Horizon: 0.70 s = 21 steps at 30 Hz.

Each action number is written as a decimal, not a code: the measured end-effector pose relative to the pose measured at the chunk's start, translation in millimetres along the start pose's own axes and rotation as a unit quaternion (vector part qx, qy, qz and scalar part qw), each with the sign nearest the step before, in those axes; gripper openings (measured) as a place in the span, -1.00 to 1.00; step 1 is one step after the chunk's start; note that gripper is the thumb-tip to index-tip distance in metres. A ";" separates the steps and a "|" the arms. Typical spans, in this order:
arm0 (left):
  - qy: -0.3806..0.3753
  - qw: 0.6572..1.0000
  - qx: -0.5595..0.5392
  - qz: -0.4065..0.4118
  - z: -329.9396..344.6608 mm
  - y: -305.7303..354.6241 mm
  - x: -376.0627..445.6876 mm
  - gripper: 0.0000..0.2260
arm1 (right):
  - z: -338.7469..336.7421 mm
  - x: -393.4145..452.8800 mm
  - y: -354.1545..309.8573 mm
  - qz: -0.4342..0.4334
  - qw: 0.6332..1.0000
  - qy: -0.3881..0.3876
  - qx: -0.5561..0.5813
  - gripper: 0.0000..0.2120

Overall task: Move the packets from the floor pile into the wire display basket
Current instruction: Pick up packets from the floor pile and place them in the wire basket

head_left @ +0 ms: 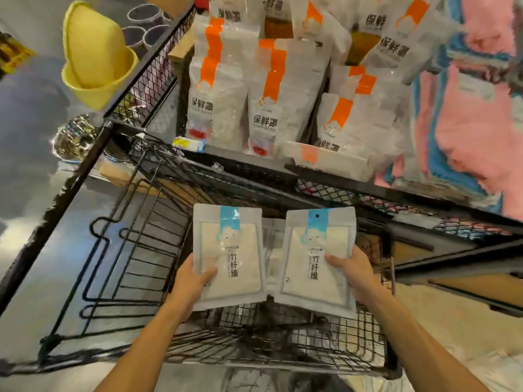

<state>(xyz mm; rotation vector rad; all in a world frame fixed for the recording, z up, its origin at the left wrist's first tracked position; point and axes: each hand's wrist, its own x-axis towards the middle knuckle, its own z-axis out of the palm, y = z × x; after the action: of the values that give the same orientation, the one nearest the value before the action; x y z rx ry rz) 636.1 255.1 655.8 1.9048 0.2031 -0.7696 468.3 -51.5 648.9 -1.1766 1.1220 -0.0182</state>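
The left hand (189, 281) has its fingers curled under the left packet (229, 256), thumb pressed on its face near the lower left edge; the right hand (357, 271) grips the right packet (318, 260) the same way at its right edge, thumb on the front. Both blue-topped packets stand upright, side by side and nearly touching, above the open wire display basket (271, 346), toward its far side. More pale packets seem to lie inside the basket beneath them, though the mesh blurs them. To do this step well, I judge the packets should go down together, bottoms first, kept upright with labels facing out and set against the far wall, the thumbs letting go only once they rest. Behind, on the upper shelf (240, 165), stand orange-striped packets (218, 89); a yellow tub (96, 55) hangs at its left corner.
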 end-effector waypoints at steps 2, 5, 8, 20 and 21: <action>-0.014 1.000 0.014 -0.011 2.4 -12.7 30.8 -0.64 | 11.9 20.4 13.8 0.026 0.999 0.013 -0.013 -0.65; -0.031 0.998 0.036 -0.043 7.5 -28.7 76.6 -0.64 | 31.3 48.9 32.8 0.069 0.997 0.026 -0.039 -0.67; -0.058 0.995 0.055 -0.058 15.0 -44.3 119.8 -0.63 | 49.3 76.0 50.2 0.106 0.992 0.050 -0.046 -0.66; -0.044 0.950 0.309 0.008 47.5 -89.4 209.1 -0.32 | 82.3 143.1 102.7 0.085 0.971 0.167 -0.147 -0.55; -0.045 0.927 0.372 0.035 50.2 -94.3 209.0 -0.39 | 86.7 144.7 106.2 0.069 0.964 0.188 -0.174 -0.51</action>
<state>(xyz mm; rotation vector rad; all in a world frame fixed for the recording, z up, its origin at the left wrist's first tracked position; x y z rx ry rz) 734.6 214.2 446.7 2.5579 -0.2568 -0.9689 545.9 -19.9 468.1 -1.4416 1.5895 0.0690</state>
